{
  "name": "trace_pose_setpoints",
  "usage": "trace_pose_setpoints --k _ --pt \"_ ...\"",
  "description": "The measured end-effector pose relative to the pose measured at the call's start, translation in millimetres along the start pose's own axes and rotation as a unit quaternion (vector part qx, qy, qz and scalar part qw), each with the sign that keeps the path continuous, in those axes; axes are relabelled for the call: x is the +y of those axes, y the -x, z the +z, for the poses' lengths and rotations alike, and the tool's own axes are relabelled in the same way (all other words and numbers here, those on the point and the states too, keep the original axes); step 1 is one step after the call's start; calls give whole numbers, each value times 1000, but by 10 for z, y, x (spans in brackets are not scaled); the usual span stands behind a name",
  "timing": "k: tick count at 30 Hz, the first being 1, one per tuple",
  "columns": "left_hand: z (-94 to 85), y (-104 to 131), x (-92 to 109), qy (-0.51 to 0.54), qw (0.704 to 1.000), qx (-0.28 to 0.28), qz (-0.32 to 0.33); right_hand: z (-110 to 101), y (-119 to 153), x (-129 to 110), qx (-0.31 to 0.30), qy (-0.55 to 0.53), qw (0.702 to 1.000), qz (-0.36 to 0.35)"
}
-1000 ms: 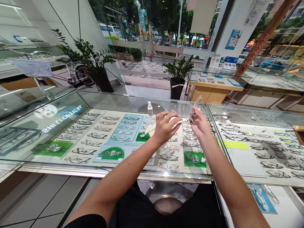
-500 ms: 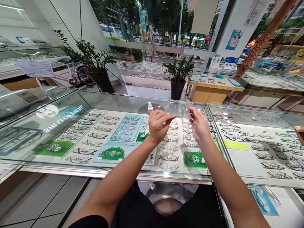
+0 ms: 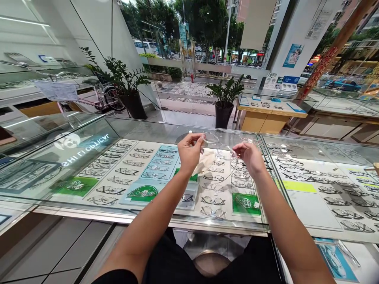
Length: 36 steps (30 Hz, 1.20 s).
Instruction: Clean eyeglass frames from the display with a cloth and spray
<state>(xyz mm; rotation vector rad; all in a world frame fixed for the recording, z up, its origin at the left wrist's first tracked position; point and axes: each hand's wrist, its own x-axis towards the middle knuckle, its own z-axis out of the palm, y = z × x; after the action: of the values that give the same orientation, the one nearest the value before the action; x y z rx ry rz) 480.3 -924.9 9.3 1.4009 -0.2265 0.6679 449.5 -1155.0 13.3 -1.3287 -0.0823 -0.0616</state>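
Over the glass counter (image 3: 166, 127), my left hand (image 3: 190, 153) pinches one side of a pair of thin clear-framed glasses (image 3: 211, 138). My right hand (image 3: 249, 157) has its fingertips closed on the other side of the same glasses. The transparent frame is hard to make out against the glass. A beige cloth (image 3: 205, 162) lies beneath, just right of my left wrist. Behind my left hand, only the white cap of a small bottle (image 3: 190, 132) shows.
Rows of eyeglasses (image 3: 213, 200) lie inside the display case, with green cards (image 3: 246, 203) among them. Two potted plants (image 3: 224, 114) stand beyond the counter. A bicycle (image 3: 109, 96) is at the back left.
My hands have spread slightly apart and the glasses between them now show more clearly. The beige cloth is more visible. The view has shifted slightly, and my left hand now covers most of the bottle.
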Motion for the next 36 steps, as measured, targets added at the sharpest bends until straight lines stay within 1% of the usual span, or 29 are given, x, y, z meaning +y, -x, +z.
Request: trace_pose_setpoints --k 2,3,4,5,7,10,13,16,18,22,25,28,30,33,36 --pt "-15 -23 -21 3 1000 19 6 40 36 -20 -61 -7 998 9" --pt "-21 -34 -36 -1 1000 29 9 53 47 -27 -75 -11 997 4" --pt "-26 -45 -53 -6 999 38 10 62 51 -29 -76 -13 997 -7" --pt "-29 -54 -71 -11 999 45 10 68 50 -26 -66 -12 997 -25" --pt "-31 -67 -96 -21 998 54 14 70 41 -13 -25 6 997 -74" --pt "-31 -72 -70 -44 997 46 43 71 43 -10 37 55 986 -154" --pt "-27 -94 71 -58 995 19 78 90 87 -115 67 75 972 -213" --pt "14 -196 309 -62 990 1 124 125 131 -379 86 100 956 -262" --pt "82 -327 495 -61 984 -9 169 149 129 -624 98 129 937 -310" --pt "287 -653 868 -36 967 -32 249 174 53 -1121 113 166 883 -424" --pt "415 -790 1068 -20 956 -41 288 181 2 -1346 130 175 838 -501" --pt "468 -778 1152 -24 947 -21 321 194 -9 -1397 168 191 791 -557" --pt "469 -732 1161 -45 940 6 337 200 -6 -1372 199 208 769 -571" --pt "439 -687 1153 -85 929 36 358 196 -7 -1322 226 241 754 -568" --pt "397 -688 1147 -105 919 46 377 189 -13 -1291 229 266 754 -555"
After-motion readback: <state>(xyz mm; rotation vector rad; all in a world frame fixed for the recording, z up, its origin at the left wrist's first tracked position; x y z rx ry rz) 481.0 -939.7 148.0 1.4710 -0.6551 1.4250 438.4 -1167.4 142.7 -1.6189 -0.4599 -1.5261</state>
